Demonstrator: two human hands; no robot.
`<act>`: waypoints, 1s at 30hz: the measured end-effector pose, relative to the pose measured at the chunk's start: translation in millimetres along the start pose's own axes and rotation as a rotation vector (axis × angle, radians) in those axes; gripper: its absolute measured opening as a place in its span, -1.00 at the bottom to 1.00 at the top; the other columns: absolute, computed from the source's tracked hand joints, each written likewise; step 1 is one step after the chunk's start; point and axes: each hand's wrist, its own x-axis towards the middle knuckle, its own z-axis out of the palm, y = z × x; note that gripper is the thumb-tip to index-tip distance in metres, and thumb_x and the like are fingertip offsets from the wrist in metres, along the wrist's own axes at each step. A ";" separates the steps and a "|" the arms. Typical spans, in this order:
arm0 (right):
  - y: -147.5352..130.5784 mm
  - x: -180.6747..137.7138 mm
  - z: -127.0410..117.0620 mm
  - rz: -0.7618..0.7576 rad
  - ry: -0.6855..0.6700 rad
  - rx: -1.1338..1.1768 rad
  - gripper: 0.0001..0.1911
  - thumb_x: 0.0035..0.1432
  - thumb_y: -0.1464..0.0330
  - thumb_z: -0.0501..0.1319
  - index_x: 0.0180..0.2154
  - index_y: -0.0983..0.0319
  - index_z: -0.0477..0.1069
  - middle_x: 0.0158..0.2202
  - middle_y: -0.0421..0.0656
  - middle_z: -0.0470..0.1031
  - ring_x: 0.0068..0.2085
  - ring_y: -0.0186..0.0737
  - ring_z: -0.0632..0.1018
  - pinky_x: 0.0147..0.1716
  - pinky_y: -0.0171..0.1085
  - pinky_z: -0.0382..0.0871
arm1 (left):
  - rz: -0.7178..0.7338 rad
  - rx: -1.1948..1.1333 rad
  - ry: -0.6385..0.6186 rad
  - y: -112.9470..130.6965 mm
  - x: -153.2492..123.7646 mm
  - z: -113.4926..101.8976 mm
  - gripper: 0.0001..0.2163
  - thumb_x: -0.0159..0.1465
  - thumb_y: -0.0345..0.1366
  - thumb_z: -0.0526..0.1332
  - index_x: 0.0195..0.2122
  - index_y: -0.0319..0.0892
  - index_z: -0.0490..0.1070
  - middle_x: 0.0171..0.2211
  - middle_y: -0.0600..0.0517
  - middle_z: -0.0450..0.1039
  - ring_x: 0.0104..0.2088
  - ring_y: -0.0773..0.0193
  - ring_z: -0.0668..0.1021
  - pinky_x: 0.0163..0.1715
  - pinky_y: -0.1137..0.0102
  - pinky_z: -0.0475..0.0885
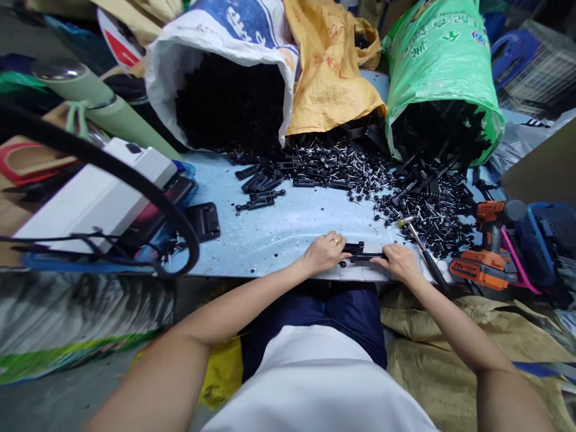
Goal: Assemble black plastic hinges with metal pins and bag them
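Note:
My left hand (323, 252) and my right hand (399, 262) rest at the near edge of a pale blue work surface (279, 231). Between them lies a long black plastic part (360, 252), and both hands grip it, the left at its left end, the right at its right end. Fingers of both hands are curled on it. A ring shows on my left hand. Just behind the right hand lies a hammer (423, 249) with a dark handle.
Loose black parts and small rivets (360, 168) cover the far right of the surface. Behind stand a white sack (225, 78), a yellow sack (328, 66) and a green sack (441, 72). An orange cordless drill (488, 246) lies right; a white box (94, 198) sits left.

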 end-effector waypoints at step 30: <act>-56.0 -15.3 -70.1 0.232 0.170 0.307 -0.57 0.29 0.26 -0.11 0.11 0.17 0.28 -0.49 -0.15 0.31 -0.52 -0.29 0.36 -0.51 -0.33 0.24 | -0.119 -0.107 0.018 60.3 -23.4 37.6 -0.06 0.09 0.25 -0.01 0.21 -0.54 -0.13 0.24 -0.42 -0.12 0.27 -0.07 -0.10 0.20 0.11 -0.07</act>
